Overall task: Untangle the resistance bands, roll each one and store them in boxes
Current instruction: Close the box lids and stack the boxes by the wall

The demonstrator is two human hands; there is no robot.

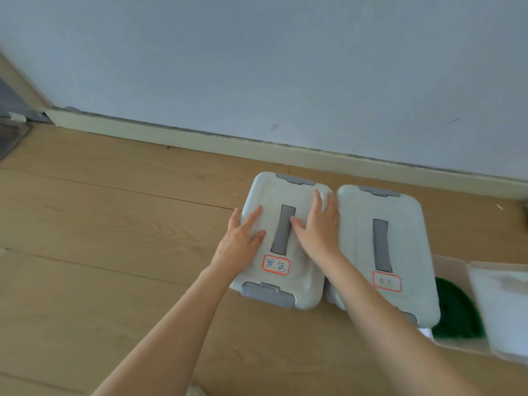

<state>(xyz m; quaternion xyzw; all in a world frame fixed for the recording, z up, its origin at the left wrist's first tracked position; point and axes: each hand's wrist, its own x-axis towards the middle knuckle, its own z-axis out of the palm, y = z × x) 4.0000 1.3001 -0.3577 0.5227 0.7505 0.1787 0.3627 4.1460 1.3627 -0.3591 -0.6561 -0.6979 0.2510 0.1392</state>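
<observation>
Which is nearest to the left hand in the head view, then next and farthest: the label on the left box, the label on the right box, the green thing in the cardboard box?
From the left hand:
1. Left box label, just right of the wrist.
2. Right box label, farther right.
3. Green thing, far right.

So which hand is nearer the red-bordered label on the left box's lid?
Left. The left hand lies flat just left of the label; the right hand rests farther up and right.

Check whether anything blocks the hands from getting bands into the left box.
Yes: its lid is on, covering the left box. Left hand and right hand lie flat on that lid. No bands are visible.
</observation>
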